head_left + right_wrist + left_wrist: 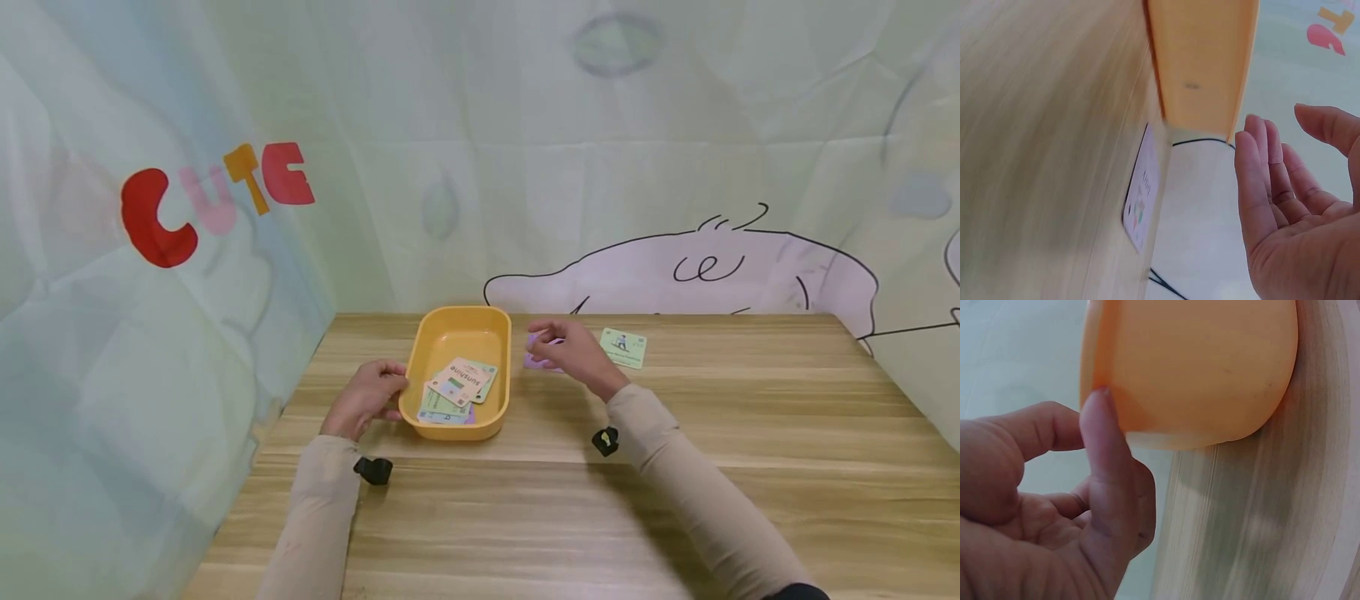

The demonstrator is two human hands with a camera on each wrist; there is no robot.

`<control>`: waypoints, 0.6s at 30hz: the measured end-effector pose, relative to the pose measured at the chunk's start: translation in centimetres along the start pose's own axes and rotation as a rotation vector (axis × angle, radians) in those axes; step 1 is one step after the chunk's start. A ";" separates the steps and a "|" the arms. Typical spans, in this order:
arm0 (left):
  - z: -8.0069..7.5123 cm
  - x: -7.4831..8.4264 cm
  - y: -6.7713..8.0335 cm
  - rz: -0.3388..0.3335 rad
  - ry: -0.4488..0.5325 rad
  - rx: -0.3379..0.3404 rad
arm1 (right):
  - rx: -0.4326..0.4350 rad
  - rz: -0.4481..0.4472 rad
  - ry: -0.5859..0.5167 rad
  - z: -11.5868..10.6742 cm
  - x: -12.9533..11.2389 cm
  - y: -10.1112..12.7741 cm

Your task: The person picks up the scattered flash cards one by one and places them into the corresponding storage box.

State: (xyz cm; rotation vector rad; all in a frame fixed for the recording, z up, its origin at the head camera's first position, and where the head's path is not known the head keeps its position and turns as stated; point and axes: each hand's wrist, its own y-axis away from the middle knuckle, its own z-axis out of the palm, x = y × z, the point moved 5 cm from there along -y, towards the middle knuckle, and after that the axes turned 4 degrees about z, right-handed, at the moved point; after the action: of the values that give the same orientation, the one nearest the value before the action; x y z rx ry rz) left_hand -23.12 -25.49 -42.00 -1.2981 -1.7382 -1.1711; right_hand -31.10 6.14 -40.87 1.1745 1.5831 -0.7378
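Note:
A yellow plastic bin (457, 323) sits on the table with several picture cards lying in its near half, the top one a peach card (459, 379) that reads "sunshine". My left hand (365, 398) pinches the bin's left rim between thumb and finger, close up in the left wrist view. To the right of the bin, my right hand (572, 350) hovers above a purple card (534, 362), which it partly covers in the head view. Its fingers (1250, 169) are extended, the thumb stands apart, and nothing is between them. Further right lies a green card (630, 354) with a small figure on it.
The wood-grain table (480, 517) ends at a printed cloth backdrop (420, 200) along the back and left. Black wrist cameras stick out inward from both sleeves, one black camera (373, 471) on the left and another black camera (605, 441) on the right.

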 end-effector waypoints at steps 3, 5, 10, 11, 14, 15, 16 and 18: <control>0.0 -0.1 0.0 0.000 -0.004 0.004 | 0.024 0.002 0.056 -0.7 0.4 0.0; -0.1 -0.1 -0.1 -0.001 -0.007 0.009 | 0.034 -0.001 0.087 -1.1 0.6 0.0; -0.1 0.0 -0.1 0.001 -0.006 0.009 | 0.056 -0.016 0.147 -2.0 1.2 0.0; -0.1 0.0 -0.1 0.001 -0.005 0.006 | 0.058 -0.020 0.157 -2.2 1.3 0.0; 0.0 0.0 0.0 0.003 0.004 0.002 | 0.068 -0.017 0.172 -2.6 1.7 0.0; 0.0 0.1 0.0 0.005 0.004 0.000 | 0.072 -0.016 0.179 -2.7 1.8 0.0; 0.0 0.1 0.1 0.007 0.006 -0.001 | 0.072 -0.019 0.185 -2.9 2.0 0.0; 0.0 0.1 0.1 0.008 0.011 0.000 | 0.078 -0.022 0.194 -3.1 2.2 -0.1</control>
State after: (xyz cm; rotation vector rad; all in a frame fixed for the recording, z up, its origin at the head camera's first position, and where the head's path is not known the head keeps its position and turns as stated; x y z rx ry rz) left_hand -23.02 -25.45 -41.88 -1.2948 -1.7239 -1.1712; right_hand -32.32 9.57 -41.94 1.3199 1.7425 -0.7223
